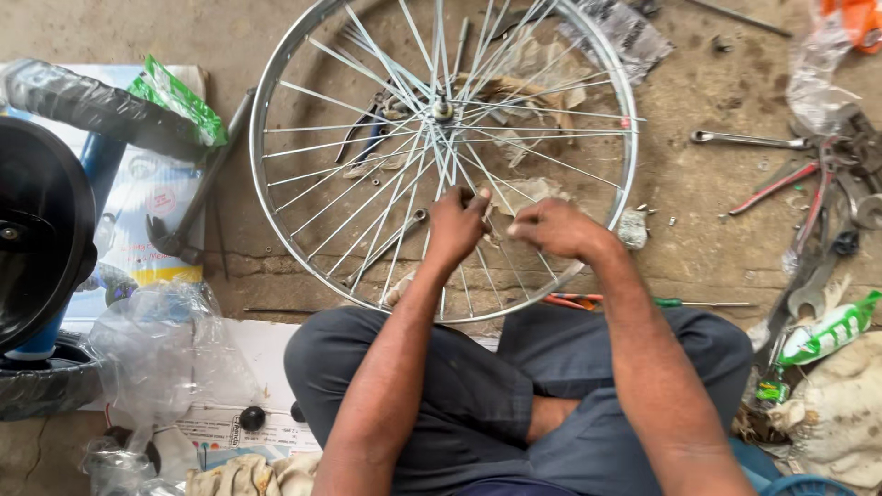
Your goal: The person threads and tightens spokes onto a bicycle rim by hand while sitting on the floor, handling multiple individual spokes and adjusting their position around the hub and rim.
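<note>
On the concrete floor (698,197) before the seated person's crossed legs lies a spoked bicycle wheel (276,101). Left hand (457,223) has its grip pinched on a spoke; right hand (558,228) likewise pinches spokes just beside it. Wrenches (749,140) lie well apart.

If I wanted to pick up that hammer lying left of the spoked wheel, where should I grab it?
Probably by the long dark handle of the hammer, from above at mid-length: it lies flat and bare on the ground, angled towards the silver spoked wheel's rim, while the heavy head rests on the printed cardboard.
</note>
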